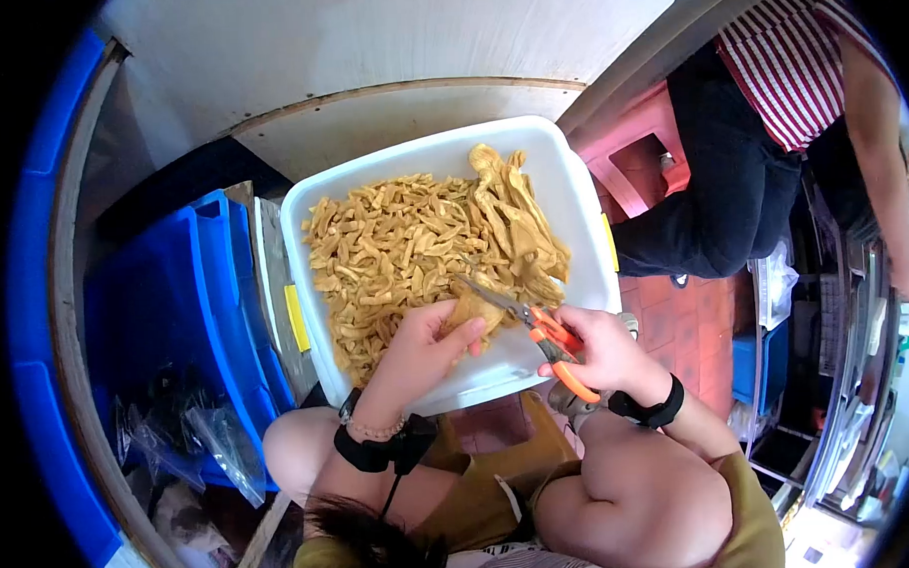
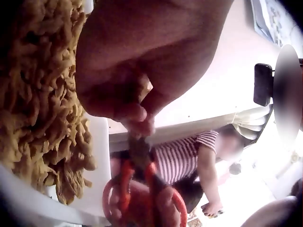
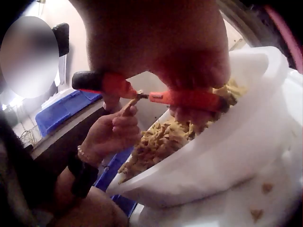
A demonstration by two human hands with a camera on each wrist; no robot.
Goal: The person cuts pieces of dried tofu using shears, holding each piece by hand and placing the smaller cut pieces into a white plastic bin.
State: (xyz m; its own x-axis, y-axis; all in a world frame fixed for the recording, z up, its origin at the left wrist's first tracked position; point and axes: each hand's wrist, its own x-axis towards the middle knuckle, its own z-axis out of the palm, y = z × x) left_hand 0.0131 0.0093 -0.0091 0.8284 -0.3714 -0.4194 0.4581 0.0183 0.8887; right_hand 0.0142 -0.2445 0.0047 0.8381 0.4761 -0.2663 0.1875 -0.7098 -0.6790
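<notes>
My left hand (image 1: 417, 353) pinches a yellow-brown, wrinkled vegetable-like piece (image 1: 473, 313) between thumb and fingers, over the near part of a white tub (image 1: 514, 130). Orange-handled scissors (image 1: 549, 341) are gripped in my right hand (image 1: 609, 351); their blades point left and overlap the held piece in the head view. Cut strips (image 1: 398, 241) of the same stuff heap across the tub's left and middle. Larger uncut pieces (image 1: 520, 220) lie along its right side. From the right wrist camera, the held piece (image 3: 129, 105) meets the scissors near their pivot.
Blue crates (image 1: 170, 294) stand left of the tub, with clear plastic bags (image 1: 225, 447) near them. A pale panel (image 1: 386, 46) rises behind. At right are a pink stool (image 1: 635, 142), a person in a striped shirt (image 1: 782, 62), and a cluttered rack (image 1: 837, 351).
</notes>
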